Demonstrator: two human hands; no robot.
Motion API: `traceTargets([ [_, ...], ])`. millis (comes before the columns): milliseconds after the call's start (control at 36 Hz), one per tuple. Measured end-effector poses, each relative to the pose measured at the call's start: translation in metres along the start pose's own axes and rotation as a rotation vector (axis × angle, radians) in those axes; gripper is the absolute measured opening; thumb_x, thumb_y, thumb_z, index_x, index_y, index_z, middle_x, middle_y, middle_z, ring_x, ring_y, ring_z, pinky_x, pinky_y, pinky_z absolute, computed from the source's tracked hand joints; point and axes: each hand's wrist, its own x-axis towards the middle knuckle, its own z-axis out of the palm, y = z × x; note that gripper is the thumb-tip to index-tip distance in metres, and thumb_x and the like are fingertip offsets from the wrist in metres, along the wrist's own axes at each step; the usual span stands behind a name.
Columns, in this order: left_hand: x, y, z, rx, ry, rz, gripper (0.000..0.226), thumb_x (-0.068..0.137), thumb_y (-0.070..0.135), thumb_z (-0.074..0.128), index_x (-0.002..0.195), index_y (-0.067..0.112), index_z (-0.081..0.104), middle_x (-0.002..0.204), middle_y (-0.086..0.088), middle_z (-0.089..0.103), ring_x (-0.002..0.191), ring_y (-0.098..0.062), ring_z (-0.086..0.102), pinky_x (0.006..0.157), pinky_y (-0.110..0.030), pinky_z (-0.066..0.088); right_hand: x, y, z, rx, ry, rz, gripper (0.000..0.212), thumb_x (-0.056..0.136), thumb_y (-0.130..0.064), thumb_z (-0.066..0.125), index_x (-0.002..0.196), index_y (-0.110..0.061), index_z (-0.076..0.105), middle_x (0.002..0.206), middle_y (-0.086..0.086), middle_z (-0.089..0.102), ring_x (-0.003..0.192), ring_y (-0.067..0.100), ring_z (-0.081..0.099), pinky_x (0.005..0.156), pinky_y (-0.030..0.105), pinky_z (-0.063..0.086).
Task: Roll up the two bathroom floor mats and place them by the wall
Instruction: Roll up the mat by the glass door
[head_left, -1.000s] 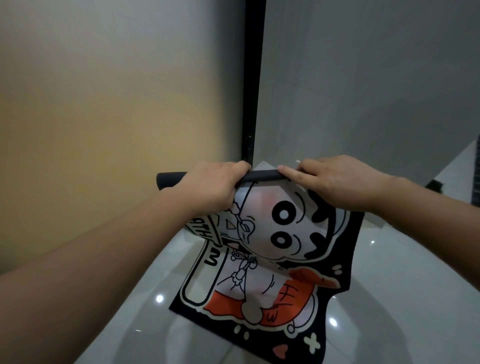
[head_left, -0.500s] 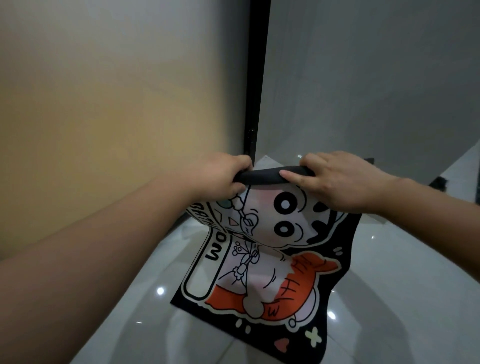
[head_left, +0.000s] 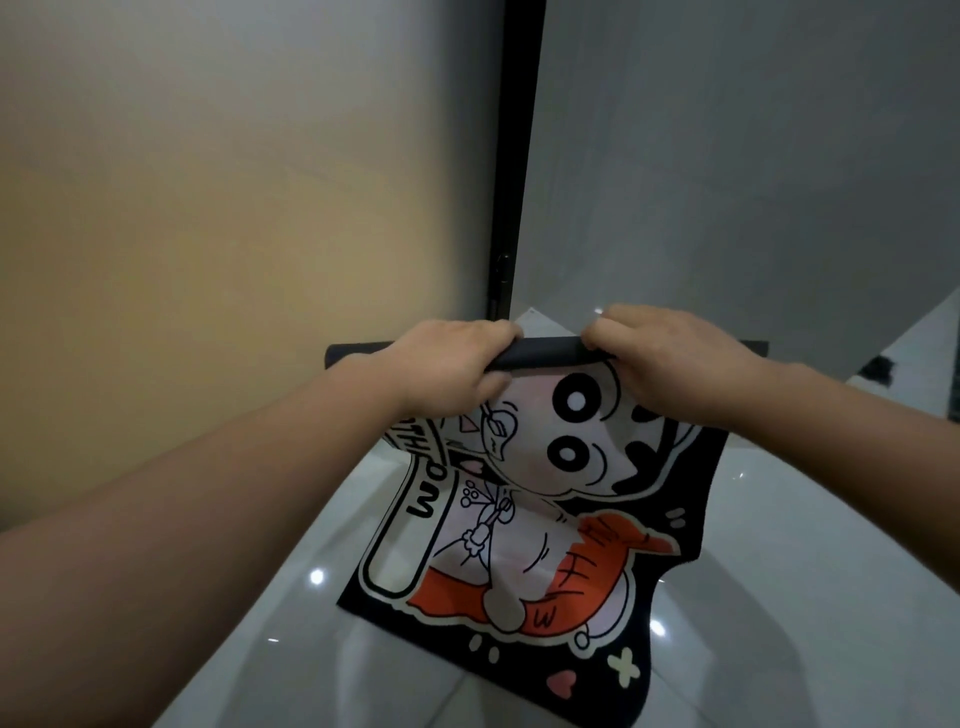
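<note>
A black bath mat (head_left: 524, 519) with a cartoon face and orange print hangs in the air in front of me. Its top edge is wound into a thin dark roll (head_left: 545, 354). My left hand (head_left: 447, 364) grips the roll left of its middle, fingers curled over the top. My right hand (head_left: 670, 358) grips it right of the middle in the same way. The lower part of the mat drapes down and its bottom edge rests on the white tiled floor (head_left: 779, 597). Only this one mat is in view.
A beige wall (head_left: 234, 208) fills the left side. A black door frame (head_left: 511, 166) runs upright behind my hands, with a grey panel (head_left: 727, 156) to its right. A small dark object (head_left: 878, 370) lies on the floor at the far right.
Both hands have turned the roll further, and the roll has risen slightly. My right hand's fingers have shifted from lying flat along the roll to curling over its top.
</note>
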Motion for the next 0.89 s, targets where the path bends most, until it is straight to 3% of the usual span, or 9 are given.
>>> traceTargets([
  [56,0.0,-0.001,-0.001,-0.044,-0.034,0.012,0.019,0.084,0.038,0.043,0.1,0.028,0.044,0.087,0.005,0.057,0.076,-0.019,0.055,0.069,-0.039,0.045,-0.002,0.001,0.002,-0.077,0.004,-0.082,0.03,0.073,0.004,0.062,0.1,-0.007,0.055,0.085,0.012,0.055,0.066,0.028,0.051,0.052,0.031,0.032],
  [250,0.007,-0.008,0.009,-0.048,-0.027,-0.035,0.016,0.083,0.026,0.052,0.096,0.03,0.044,0.09,0.001,0.059,0.081,-0.023,0.056,0.073,-0.043,0.048,-0.001,0.005,0.005,-0.116,-0.006,-0.164,0.037,0.065,0.01,0.065,0.097,-0.008,0.055,0.084,0.015,0.056,0.066,0.03,0.048,0.052,0.035,0.039],
  [306,0.008,-0.008,0.009,-0.031,0.001,-0.041,0.018,0.08,0.027,0.055,0.092,0.031,0.042,0.083,0.004,0.058,0.076,-0.022,0.056,0.067,-0.039,0.047,-0.002,0.003,0.006,-0.071,-0.058,-0.117,0.04,0.067,0.009,0.063,0.099,-0.011,0.053,0.095,0.013,0.053,0.069,0.028,0.047,0.054,0.035,0.042],
  [417,0.011,-0.004,0.008,-0.013,0.004,-0.05,0.02,0.078,0.025,0.055,0.089,0.031,0.039,0.074,0.006,0.052,0.067,-0.019,0.051,0.056,-0.032,0.036,-0.002,0.001,0.008,-0.007,-0.216,0.025,0.049,0.074,0.005,0.057,0.108,-0.024,0.037,0.12,0.004,0.04,0.057,0.021,0.042,0.047,0.032,0.037],
  [528,0.011,0.0,0.007,0.091,-0.022,-0.072,0.02,0.08,0.023,0.054,0.092,0.025,0.037,0.068,0.002,0.051,0.058,-0.018,0.046,0.046,-0.031,0.026,0.0,0.001,0.006,-0.054,-0.287,-0.006,0.042,0.08,-0.002,0.054,0.11,-0.025,0.036,0.104,0.002,0.05,0.065,0.021,0.045,0.051,0.034,0.039],
  [639,0.011,0.003,0.014,0.089,0.011,-0.081,0.019,0.083,0.009,0.046,0.097,0.017,0.034,0.065,-0.002,0.047,0.057,-0.023,0.046,0.047,-0.035,0.027,-0.002,0.0,0.005,0.01,-0.233,-0.045,0.025,0.087,-0.034,0.053,0.107,-0.019,0.045,0.103,0.005,0.051,0.075,0.026,0.054,0.06,0.037,0.046],
  [694,0.01,0.004,0.018,0.059,0.003,-0.078,0.023,0.083,0.009,0.045,0.101,0.017,0.032,0.062,0.003,0.044,0.052,-0.018,0.043,0.044,-0.033,0.023,-0.002,0.0,0.006,0.012,-0.198,-0.034,0.02,0.09,-0.029,0.046,0.106,-0.017,0.048,0.102,0.006,0.052,0.075,0.027,0.053,0.06,0.039,0.046],
  [778,0.008,0.004,0.019,0.028,-0.01,-0.036,0.034,0.084,0.021,0.049,0.113,0.023,0.033,0.079,0.005,0.052,0.065,-0.02,0.048,0.055,-0.033,0.035,-0.002,0.002,0.009,-0.039,-0.206,-0.04,0.022,0.087,-0.015,0.05,0.109,-0.017,0.048,0.104,0.006,0.051,0.074,0.026,0.051,0.058,0.038,0.044],
  [889,0.009,0.004,0.014,-0.07,-0.113,-0.028,0.026,0.08,0.033,0.048,0.105,0.026,0.043,0.096,0.0,0.058,0.084,-0.022,0.055,0.07,-0.038,0.044,-0.004,0.001,0.011,-0.117,-0.161,-0.112,0.031,0.078,-0.002,0.06,0.106,-0.012,0.052,0.095,0.011,0.055,0.064,0.03,0.05,0.052,0.037,0.042],
])
